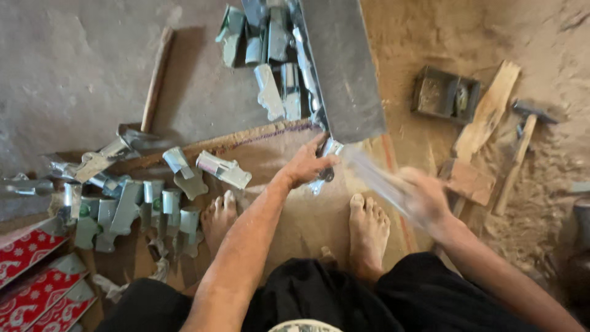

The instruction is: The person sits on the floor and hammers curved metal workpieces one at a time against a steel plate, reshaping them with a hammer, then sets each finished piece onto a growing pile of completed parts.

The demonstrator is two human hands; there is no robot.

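Note:
My left hand (307,163) presses on a small bent piece of sheet metal (326,166) lying on brown cardboard (270,160), just below a long grey metal sheet (344,67). My right hand (424,197) is blurred and grips a long pale tool or strip (375,178) that slants up-left toward that piece. My two bare feet (369,227) rest on the cardboard below the hands.
Several folded metal pieces (141,209) lie at the left, and more are piled at the top (270,55). Red patterned sheets (37,276) sit bottom left. At the right are a hammer (522,147), wooden blocks (485,117) and a small metal tray (445,95). A wooden stick (157,77) lies upper left.

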